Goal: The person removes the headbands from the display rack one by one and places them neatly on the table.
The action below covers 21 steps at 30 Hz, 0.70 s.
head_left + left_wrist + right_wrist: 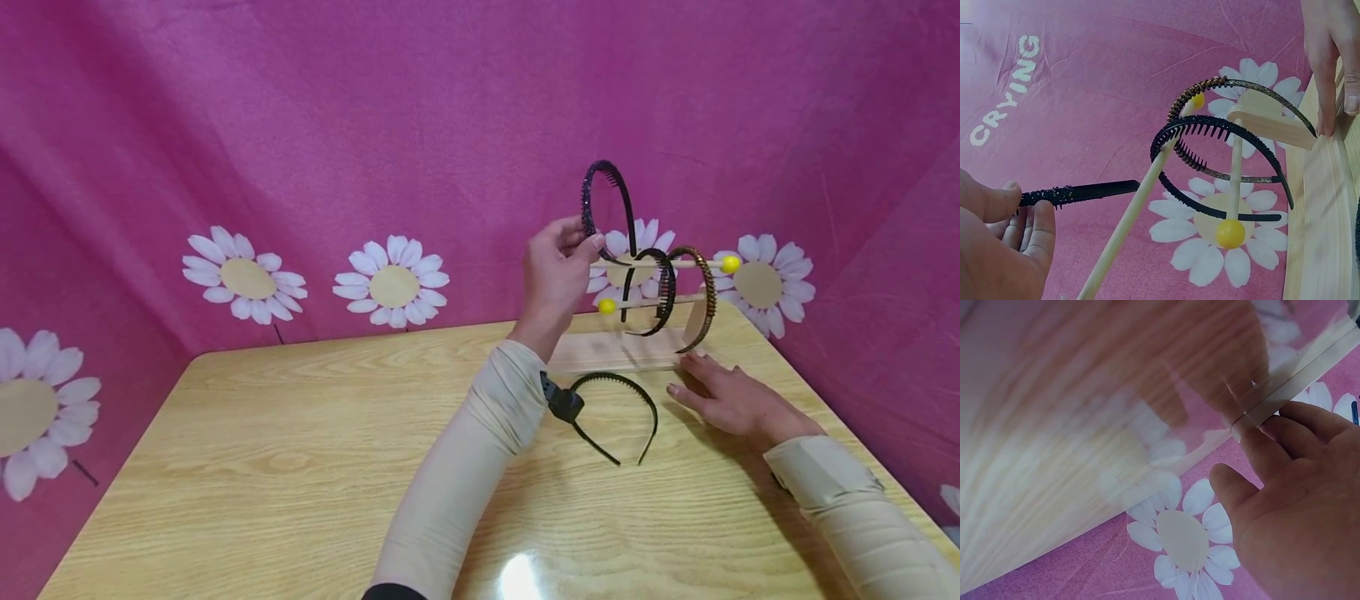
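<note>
My left hand (pixel 558 271) pinches a dark glittery headband (pixel 587 200) between thumb and fingers, holding it upright by the upper bar of a wooden stand (pixel 615 350). In the left wrist view, that headband (pixel 1085 194) is seen nearly edge-on beside the wooden rod (pixel 1129 222). On the stand's rods hang a black toothed headband (pixel 666 292) and a brown-gold beaded headband (pixel 707 292). My right hand (pixel 735 400) has its fingers extended, fingertips right at the right end of the stand's base. The right wrist view shows that hand (pixel 1304 481) at the base's edge.
Another black headband (pixel 618 377) lies on the wooden table (pixel 300 450), in front of the stand and next to my left wrist. Yellow balls (pixel 730 264) cap the rod ends. A pink cloth with daisies (pixel 393 283) hangs behind the table.
</note>
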Tool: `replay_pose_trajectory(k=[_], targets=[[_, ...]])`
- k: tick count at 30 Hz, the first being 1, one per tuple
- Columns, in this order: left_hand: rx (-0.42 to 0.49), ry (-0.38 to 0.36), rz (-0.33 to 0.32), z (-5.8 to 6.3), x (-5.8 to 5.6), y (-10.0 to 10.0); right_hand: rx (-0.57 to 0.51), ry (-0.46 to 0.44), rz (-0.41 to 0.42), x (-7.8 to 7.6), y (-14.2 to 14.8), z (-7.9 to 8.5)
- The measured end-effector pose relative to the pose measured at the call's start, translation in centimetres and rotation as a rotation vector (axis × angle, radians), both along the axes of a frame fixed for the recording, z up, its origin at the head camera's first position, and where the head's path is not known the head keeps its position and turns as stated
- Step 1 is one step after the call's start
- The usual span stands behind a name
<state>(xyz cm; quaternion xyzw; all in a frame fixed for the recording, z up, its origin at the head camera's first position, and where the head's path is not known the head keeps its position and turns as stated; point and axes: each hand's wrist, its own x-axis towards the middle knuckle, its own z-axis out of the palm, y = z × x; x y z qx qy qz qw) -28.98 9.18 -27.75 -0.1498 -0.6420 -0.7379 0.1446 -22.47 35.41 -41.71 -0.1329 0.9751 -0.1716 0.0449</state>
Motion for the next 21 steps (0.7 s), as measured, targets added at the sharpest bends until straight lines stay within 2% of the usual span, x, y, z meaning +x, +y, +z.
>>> replay_pose_trajectory(k=[6,10,21], targets=[[0.083,0.006,-0.031,0.0,0.0,-0.5,0.012,0.011,0.008,0.1,0.0,0.0],[0.095,0.006,-0.046,-0.1,-0.1,-1.1,0.025,-0.001,0.008,0.0,0.0,0.0],[0.131,-0.11,-0.11,-0.2,0.3,-2.6,-0.004,0.002,0.006,-0.1,0.1,-0.1]])
